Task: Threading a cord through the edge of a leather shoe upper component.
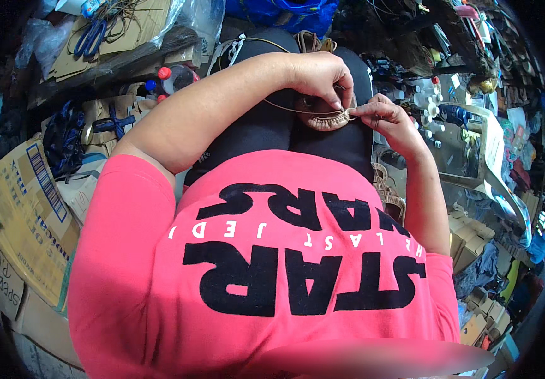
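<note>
A tan leather moccasin-style shoe (326, 122) rests on my dark-trousered thighs, its toe edged with puckered stitching. Above it my left hand (326, 76) bends down, thumb and fingertips pressed together at the toe seam. My right hand (389, 120) reaches in from the other side and pinches a thin pale cord (285, 108) close to the seam. That cord loops out to the left, passing behind my left forearm. Past my left wrist a tan leather piece (308, 43) shows; I cannot tell whether it belongs to the same shoe.
Blue-handled scissors (92, 38) lie on cardboard at the far left, near a red-capped bottle (174, 79). Several white bottles (427, 101) stand to the right, before a pale frame (492, 155). Tan shoes (391, 199) sit by my right side. A yellow carton (26, 196) is at left.
</note>
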Available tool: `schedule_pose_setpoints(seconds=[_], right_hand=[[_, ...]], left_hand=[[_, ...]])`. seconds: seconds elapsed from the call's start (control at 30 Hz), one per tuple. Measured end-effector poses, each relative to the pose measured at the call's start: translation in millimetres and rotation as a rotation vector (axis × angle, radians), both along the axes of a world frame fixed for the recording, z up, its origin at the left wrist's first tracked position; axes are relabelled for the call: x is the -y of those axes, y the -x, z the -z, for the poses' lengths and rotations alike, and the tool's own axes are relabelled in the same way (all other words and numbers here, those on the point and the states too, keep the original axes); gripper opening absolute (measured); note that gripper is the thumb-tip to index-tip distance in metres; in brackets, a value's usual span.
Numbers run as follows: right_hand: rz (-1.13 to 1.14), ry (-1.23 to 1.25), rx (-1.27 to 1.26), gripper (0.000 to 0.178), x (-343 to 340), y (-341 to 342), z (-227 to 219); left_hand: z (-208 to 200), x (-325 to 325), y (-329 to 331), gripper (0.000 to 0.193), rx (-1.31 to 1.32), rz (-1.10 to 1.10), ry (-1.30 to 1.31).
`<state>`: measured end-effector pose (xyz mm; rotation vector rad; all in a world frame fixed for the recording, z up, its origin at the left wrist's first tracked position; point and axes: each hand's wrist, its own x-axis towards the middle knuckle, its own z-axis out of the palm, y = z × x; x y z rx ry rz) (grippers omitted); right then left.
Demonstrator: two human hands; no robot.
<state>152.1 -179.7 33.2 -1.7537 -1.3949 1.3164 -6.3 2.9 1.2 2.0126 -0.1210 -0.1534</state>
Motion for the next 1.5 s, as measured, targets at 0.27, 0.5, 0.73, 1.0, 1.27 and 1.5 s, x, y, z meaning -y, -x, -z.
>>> schedule_pose_setpoints(seconds=[0.27,0.5,0.73,1.0,1.27,1.5], right_hand=[[0.075,-0.154,0.048,0.021,5.8,16.6,8.5],[0.017,-0.227,0.538,0.015,4.1,37.2,-27.9],[0.091,-0.298,0.345,0.016,4.5,38.4,-1.0],[0.138,-0.228,0.242,0.032,16.8,39.2,-6.1],[0.139,-0.297,0.258,0.036,21.2,35.2,0.7],[0.129,-0.348,0.18,0.032,20.5,34.3,6.2]], left_hand=[[-1.3,1.9,-1.1,0.018,-0.028,-0.047,-0.036],[1.5,1.2,-0.3,0.02,-0.033,-0.045,-0.008],[-1.7,18.0,14.5,0.012,0.259,-0.204,-0.224],[-96.0,-6.5,113.0,0.05,0.419,-0.438,-0.473],[-87.8,-200.2,290.1,0.022,0.532,-1.555,-0.537],[-51.6,-236.9,351.3,0.019,0.125,-1.859,-0.785]])
